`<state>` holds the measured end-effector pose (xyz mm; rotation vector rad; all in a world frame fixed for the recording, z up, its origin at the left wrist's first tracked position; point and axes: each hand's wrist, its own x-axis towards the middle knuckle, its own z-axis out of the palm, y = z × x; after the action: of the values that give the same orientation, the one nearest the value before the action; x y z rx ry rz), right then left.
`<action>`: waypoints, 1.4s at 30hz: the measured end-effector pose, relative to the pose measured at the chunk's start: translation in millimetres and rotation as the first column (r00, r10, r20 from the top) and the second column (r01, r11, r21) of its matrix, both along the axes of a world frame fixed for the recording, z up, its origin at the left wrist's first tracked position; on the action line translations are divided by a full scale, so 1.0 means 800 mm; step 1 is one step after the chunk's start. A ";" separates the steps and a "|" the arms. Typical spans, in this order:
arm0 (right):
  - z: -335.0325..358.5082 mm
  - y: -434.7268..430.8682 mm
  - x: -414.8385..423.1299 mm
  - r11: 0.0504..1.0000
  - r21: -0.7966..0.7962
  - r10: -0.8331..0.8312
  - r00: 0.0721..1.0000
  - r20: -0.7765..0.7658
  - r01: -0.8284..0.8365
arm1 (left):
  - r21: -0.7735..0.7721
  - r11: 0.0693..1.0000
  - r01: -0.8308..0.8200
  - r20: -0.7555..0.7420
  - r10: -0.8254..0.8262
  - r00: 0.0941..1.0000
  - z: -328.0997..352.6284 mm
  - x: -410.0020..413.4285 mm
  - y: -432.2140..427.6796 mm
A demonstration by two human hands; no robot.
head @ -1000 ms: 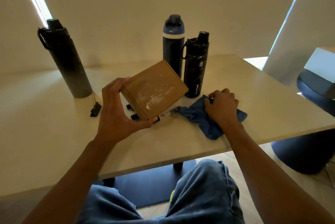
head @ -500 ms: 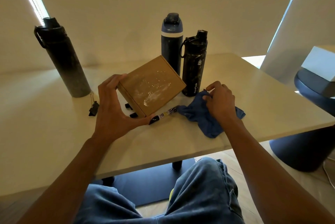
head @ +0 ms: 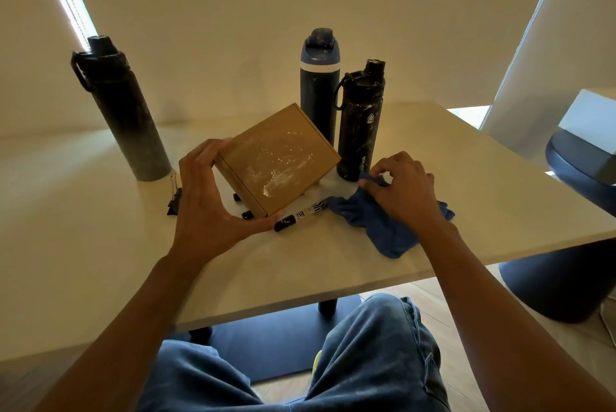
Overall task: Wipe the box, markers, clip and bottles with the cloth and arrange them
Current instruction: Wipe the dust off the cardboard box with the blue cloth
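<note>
My left hand (head: pixel 206 201) grips a brown cardboard box (head: pixel 276 161), tilted up off the table, its top smeared with white dust. Under and beside the box lie markers (head: pixel 300 215); two more black marker ends peek out below it. My right hand (head: pixel 403 188) pinches an edge of the blue cloth (head: pixel 383 228) that lies crumpled on the table. A black binder clip (head: pixel 175 201) lies left of my left hand. Three dusty bottles stand upright: a tall black one (head: pixel 123 111) at the left, a navy one (head: pixel 318 85) behind the box and a black one (head: pixel 360 121) beside it.
The beige table (head: pixel 100 245) ends in a front edge near my knees and a right edge past the cloth. A dark blue seat (head: pixel 580 171) carrying a white box stands off the table's right side. A wall lies just behind the bottles.
My right hand has shifted from resting on the cloth to pinching its upper edge. The box has lifted and tilted slightly in my left hand.
</note>
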<state>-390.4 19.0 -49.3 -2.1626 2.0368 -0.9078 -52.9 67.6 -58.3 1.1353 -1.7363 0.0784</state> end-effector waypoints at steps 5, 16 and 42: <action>0.016 0.016 0.023 0.981 -0.089 0.189 0.959 0.212 -0.174 | -0.007 0.999 -0.037 0.009 0.037 0.999 0.004 0.015 0.002; 0.058 0.005 0.123 0.917 -0.200 0.377 0.585 0.718 -0.345 | -0.036 0.997 -0.069 0.018 0.070 0.997 0.027 0.073 -0.010; 0.049 -0.099 0.248 0.884 -0.465 0.336 0.619 0.710 0.053 | 0.017 0.999 0.038 -0.276 -0.032 0.961 0.044 0.086 -0.075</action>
<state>-191.6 -60.2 -10.3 -1.5351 1.2564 -1.9982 15.8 8.0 -22.9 1.0756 -1.5107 -0.1167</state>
